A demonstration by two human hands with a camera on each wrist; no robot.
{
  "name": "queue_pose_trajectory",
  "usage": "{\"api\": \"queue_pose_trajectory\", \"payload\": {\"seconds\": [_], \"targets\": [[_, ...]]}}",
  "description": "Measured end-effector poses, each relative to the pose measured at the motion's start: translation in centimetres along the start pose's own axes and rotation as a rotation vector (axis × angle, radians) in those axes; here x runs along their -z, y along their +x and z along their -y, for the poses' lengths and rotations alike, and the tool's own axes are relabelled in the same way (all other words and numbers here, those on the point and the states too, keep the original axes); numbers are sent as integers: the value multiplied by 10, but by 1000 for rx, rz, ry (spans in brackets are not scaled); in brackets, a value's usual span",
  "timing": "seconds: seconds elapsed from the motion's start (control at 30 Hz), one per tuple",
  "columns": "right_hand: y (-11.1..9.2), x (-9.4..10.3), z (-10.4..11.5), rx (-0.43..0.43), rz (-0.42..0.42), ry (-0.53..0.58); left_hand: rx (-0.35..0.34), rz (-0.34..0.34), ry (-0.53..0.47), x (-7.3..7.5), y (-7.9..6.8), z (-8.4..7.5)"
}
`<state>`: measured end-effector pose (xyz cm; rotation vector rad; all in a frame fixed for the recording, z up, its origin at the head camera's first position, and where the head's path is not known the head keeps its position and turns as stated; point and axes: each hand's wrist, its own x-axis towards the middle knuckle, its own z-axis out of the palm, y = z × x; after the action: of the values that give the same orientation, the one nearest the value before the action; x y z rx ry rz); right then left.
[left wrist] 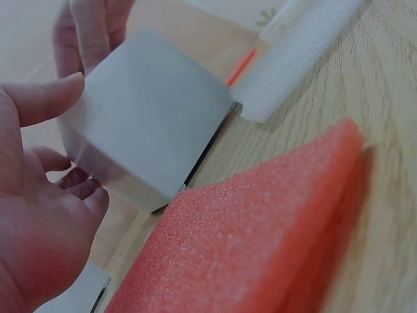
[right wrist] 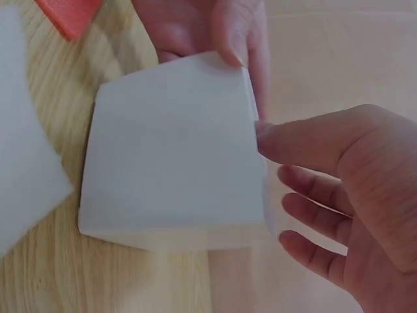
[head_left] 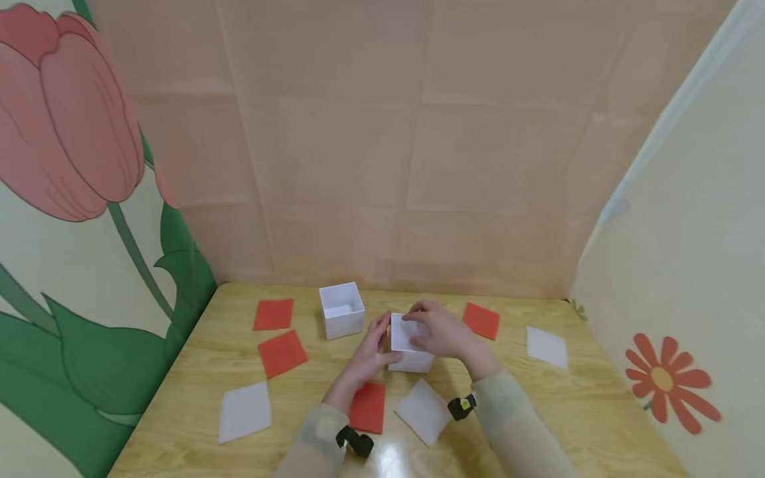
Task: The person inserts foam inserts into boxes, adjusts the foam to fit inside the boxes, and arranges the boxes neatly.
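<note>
A white square box (head_left: 411, 361) stands on the table in the middle of the head view. My left hand (head_left: 369, 362) grips its left side, the thumb on the near face and the fingers along the side, as the left wrist view also shows on the box (left wrist: 156, 117). My right hand (head_left: 441, 332) lies over the white top of the box, fingers reaching across it. In the right wrist view that hand's thumb (right wrist: 306, 140) touches the top edge of the box (right wrist: 172, 143), with the other fingers loosely extended above the top.
A second white box (head_left: 343, 325), open on top, stands at the back left. Red foam sheets (head_left: 283, 353) lie at left, back right and near the left forearm (head_left: 367, 406). White foam sheets (head_left: 245, 413) lie front left, front middle (head_left: 424, 411) and far right (head_left: 546, 347).
</note>
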<state>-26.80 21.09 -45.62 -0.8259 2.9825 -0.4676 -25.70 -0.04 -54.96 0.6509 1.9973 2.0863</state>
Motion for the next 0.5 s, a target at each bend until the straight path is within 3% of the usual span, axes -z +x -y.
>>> {"api": "queue_pose_trajectory", "payload": {"seconds": [0.5], "targets": [[-20, 6, -20, -86, -36, 8, 31, -6, 25, -1, -1, -5]]}}
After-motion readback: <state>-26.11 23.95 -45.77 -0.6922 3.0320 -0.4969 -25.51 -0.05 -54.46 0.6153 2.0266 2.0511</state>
